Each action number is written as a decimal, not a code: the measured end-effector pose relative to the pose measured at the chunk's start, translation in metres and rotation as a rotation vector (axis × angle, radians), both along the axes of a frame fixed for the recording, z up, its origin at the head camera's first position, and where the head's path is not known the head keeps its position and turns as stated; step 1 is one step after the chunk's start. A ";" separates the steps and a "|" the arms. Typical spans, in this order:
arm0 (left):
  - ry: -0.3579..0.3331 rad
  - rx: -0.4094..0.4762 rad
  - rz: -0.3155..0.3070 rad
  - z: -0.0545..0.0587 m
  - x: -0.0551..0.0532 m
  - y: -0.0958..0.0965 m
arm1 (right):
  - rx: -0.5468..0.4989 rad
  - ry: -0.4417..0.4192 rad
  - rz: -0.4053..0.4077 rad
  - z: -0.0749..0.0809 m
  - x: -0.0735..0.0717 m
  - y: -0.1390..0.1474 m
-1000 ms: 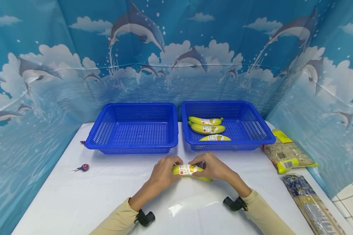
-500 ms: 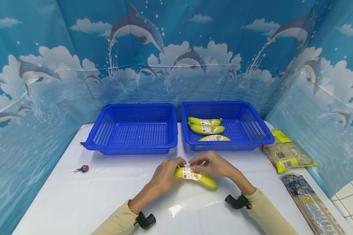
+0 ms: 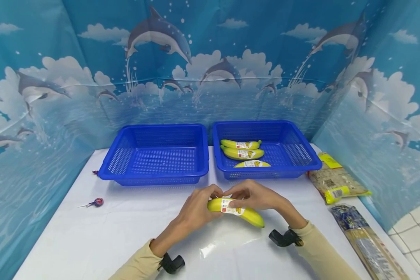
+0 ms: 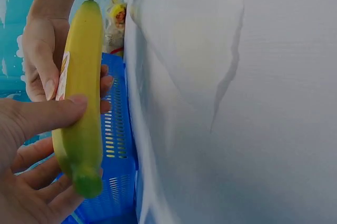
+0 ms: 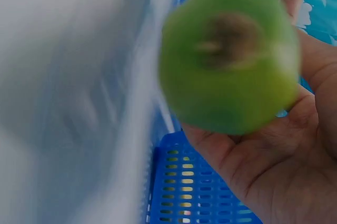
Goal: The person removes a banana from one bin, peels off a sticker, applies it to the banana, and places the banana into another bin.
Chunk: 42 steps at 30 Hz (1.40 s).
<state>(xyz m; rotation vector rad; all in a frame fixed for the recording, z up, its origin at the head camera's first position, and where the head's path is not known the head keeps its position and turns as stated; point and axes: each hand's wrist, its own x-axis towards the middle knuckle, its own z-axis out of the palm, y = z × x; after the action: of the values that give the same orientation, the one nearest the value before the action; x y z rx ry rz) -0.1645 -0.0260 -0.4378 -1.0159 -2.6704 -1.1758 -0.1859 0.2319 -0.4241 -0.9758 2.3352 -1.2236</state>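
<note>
In the head view a yellow banana point(image 3: 253, 217) with a white printed label point(image 3: 231, 208) is held over the near part of the table, its right end tilted toward me. My left hand point(image 3: 196, 208) grips its left end, thumb on the near side, as the left wrist view also shows with the banana point(image 4: 84, 87). Around the label, my right hand point(image 3: 257, 196) has its thumb on the near face and its fingers behind. The right wrist view shows the banana's green tip point(image 5: 229, 58) close up, covering much of that hand. Below lies a clear plastic sheet point(image 3: 217, 243).
A blue basket point(image 3: 154, 179) stands at the back left. Beside it, another blue basket point(image 3: 266, 173) holds several labelled bananas. A lollipop point(image 3: 98, 202) lies on the left. On the right are a yellow-topped bag point(image 3: 336, 179) and a long clear packet point(image 3: 367, 241).
The banana has turned so its right end points more toward me. My right hand has shifted from its right part to the label; my left hand keeps hold of the left end.
</note>
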 end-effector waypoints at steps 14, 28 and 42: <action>-0.572 0.487 0.071 0.008 -0.022 -0.012 | 0.031 -0.074 0.041 0.033 -0.005 0.041; -0.944 0.924 0.140 0.000 -0.032 0.029 | 0.005 -0.124 -0.074 0.070 -0.016 0.063; -0.956 1.116 0.173 0.000 -0.035 0.050 | 0.040 -0.075 -0.223 0.098 -0.036 0.067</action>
<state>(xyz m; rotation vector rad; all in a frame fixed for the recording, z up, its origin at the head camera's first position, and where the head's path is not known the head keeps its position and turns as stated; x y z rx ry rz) -0.1995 0.0240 -0.4375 0.0155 -1.6906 -3.0224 -0.2220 0.2992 -0.3265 -0.6577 2.4493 -1.2644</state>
